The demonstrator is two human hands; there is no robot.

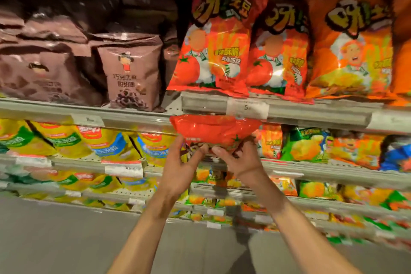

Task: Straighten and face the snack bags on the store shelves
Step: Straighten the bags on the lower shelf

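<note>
Both hands reach up to a red bag (214, 130) held just under the front rail (311, 115) of the upper shelf, in front of the second tier. The bag sits directly above the hands: the left hand (178, 170) grips its lower left edge, fingers curled up behind it and thumb toward the middle, while the right hand (239, 160) grips the lower right edge, thumb pointing left so that the two thumbs nearly meet under the bag's centre. The bag lies with its long axis running left to right, roughly level with the rail, its glossy face turned toward the camera and slightly downward; its top edge touches or passes just behind the rail and a price tag (246, 108). On the shelf right above stand upright tomato bags (211, 51) facing forward, with an orange bag (349, 51) to their right and brown bags (133, 71) to their left. Yellow bags (111, 142) lean on the tier left of the hands
</note>
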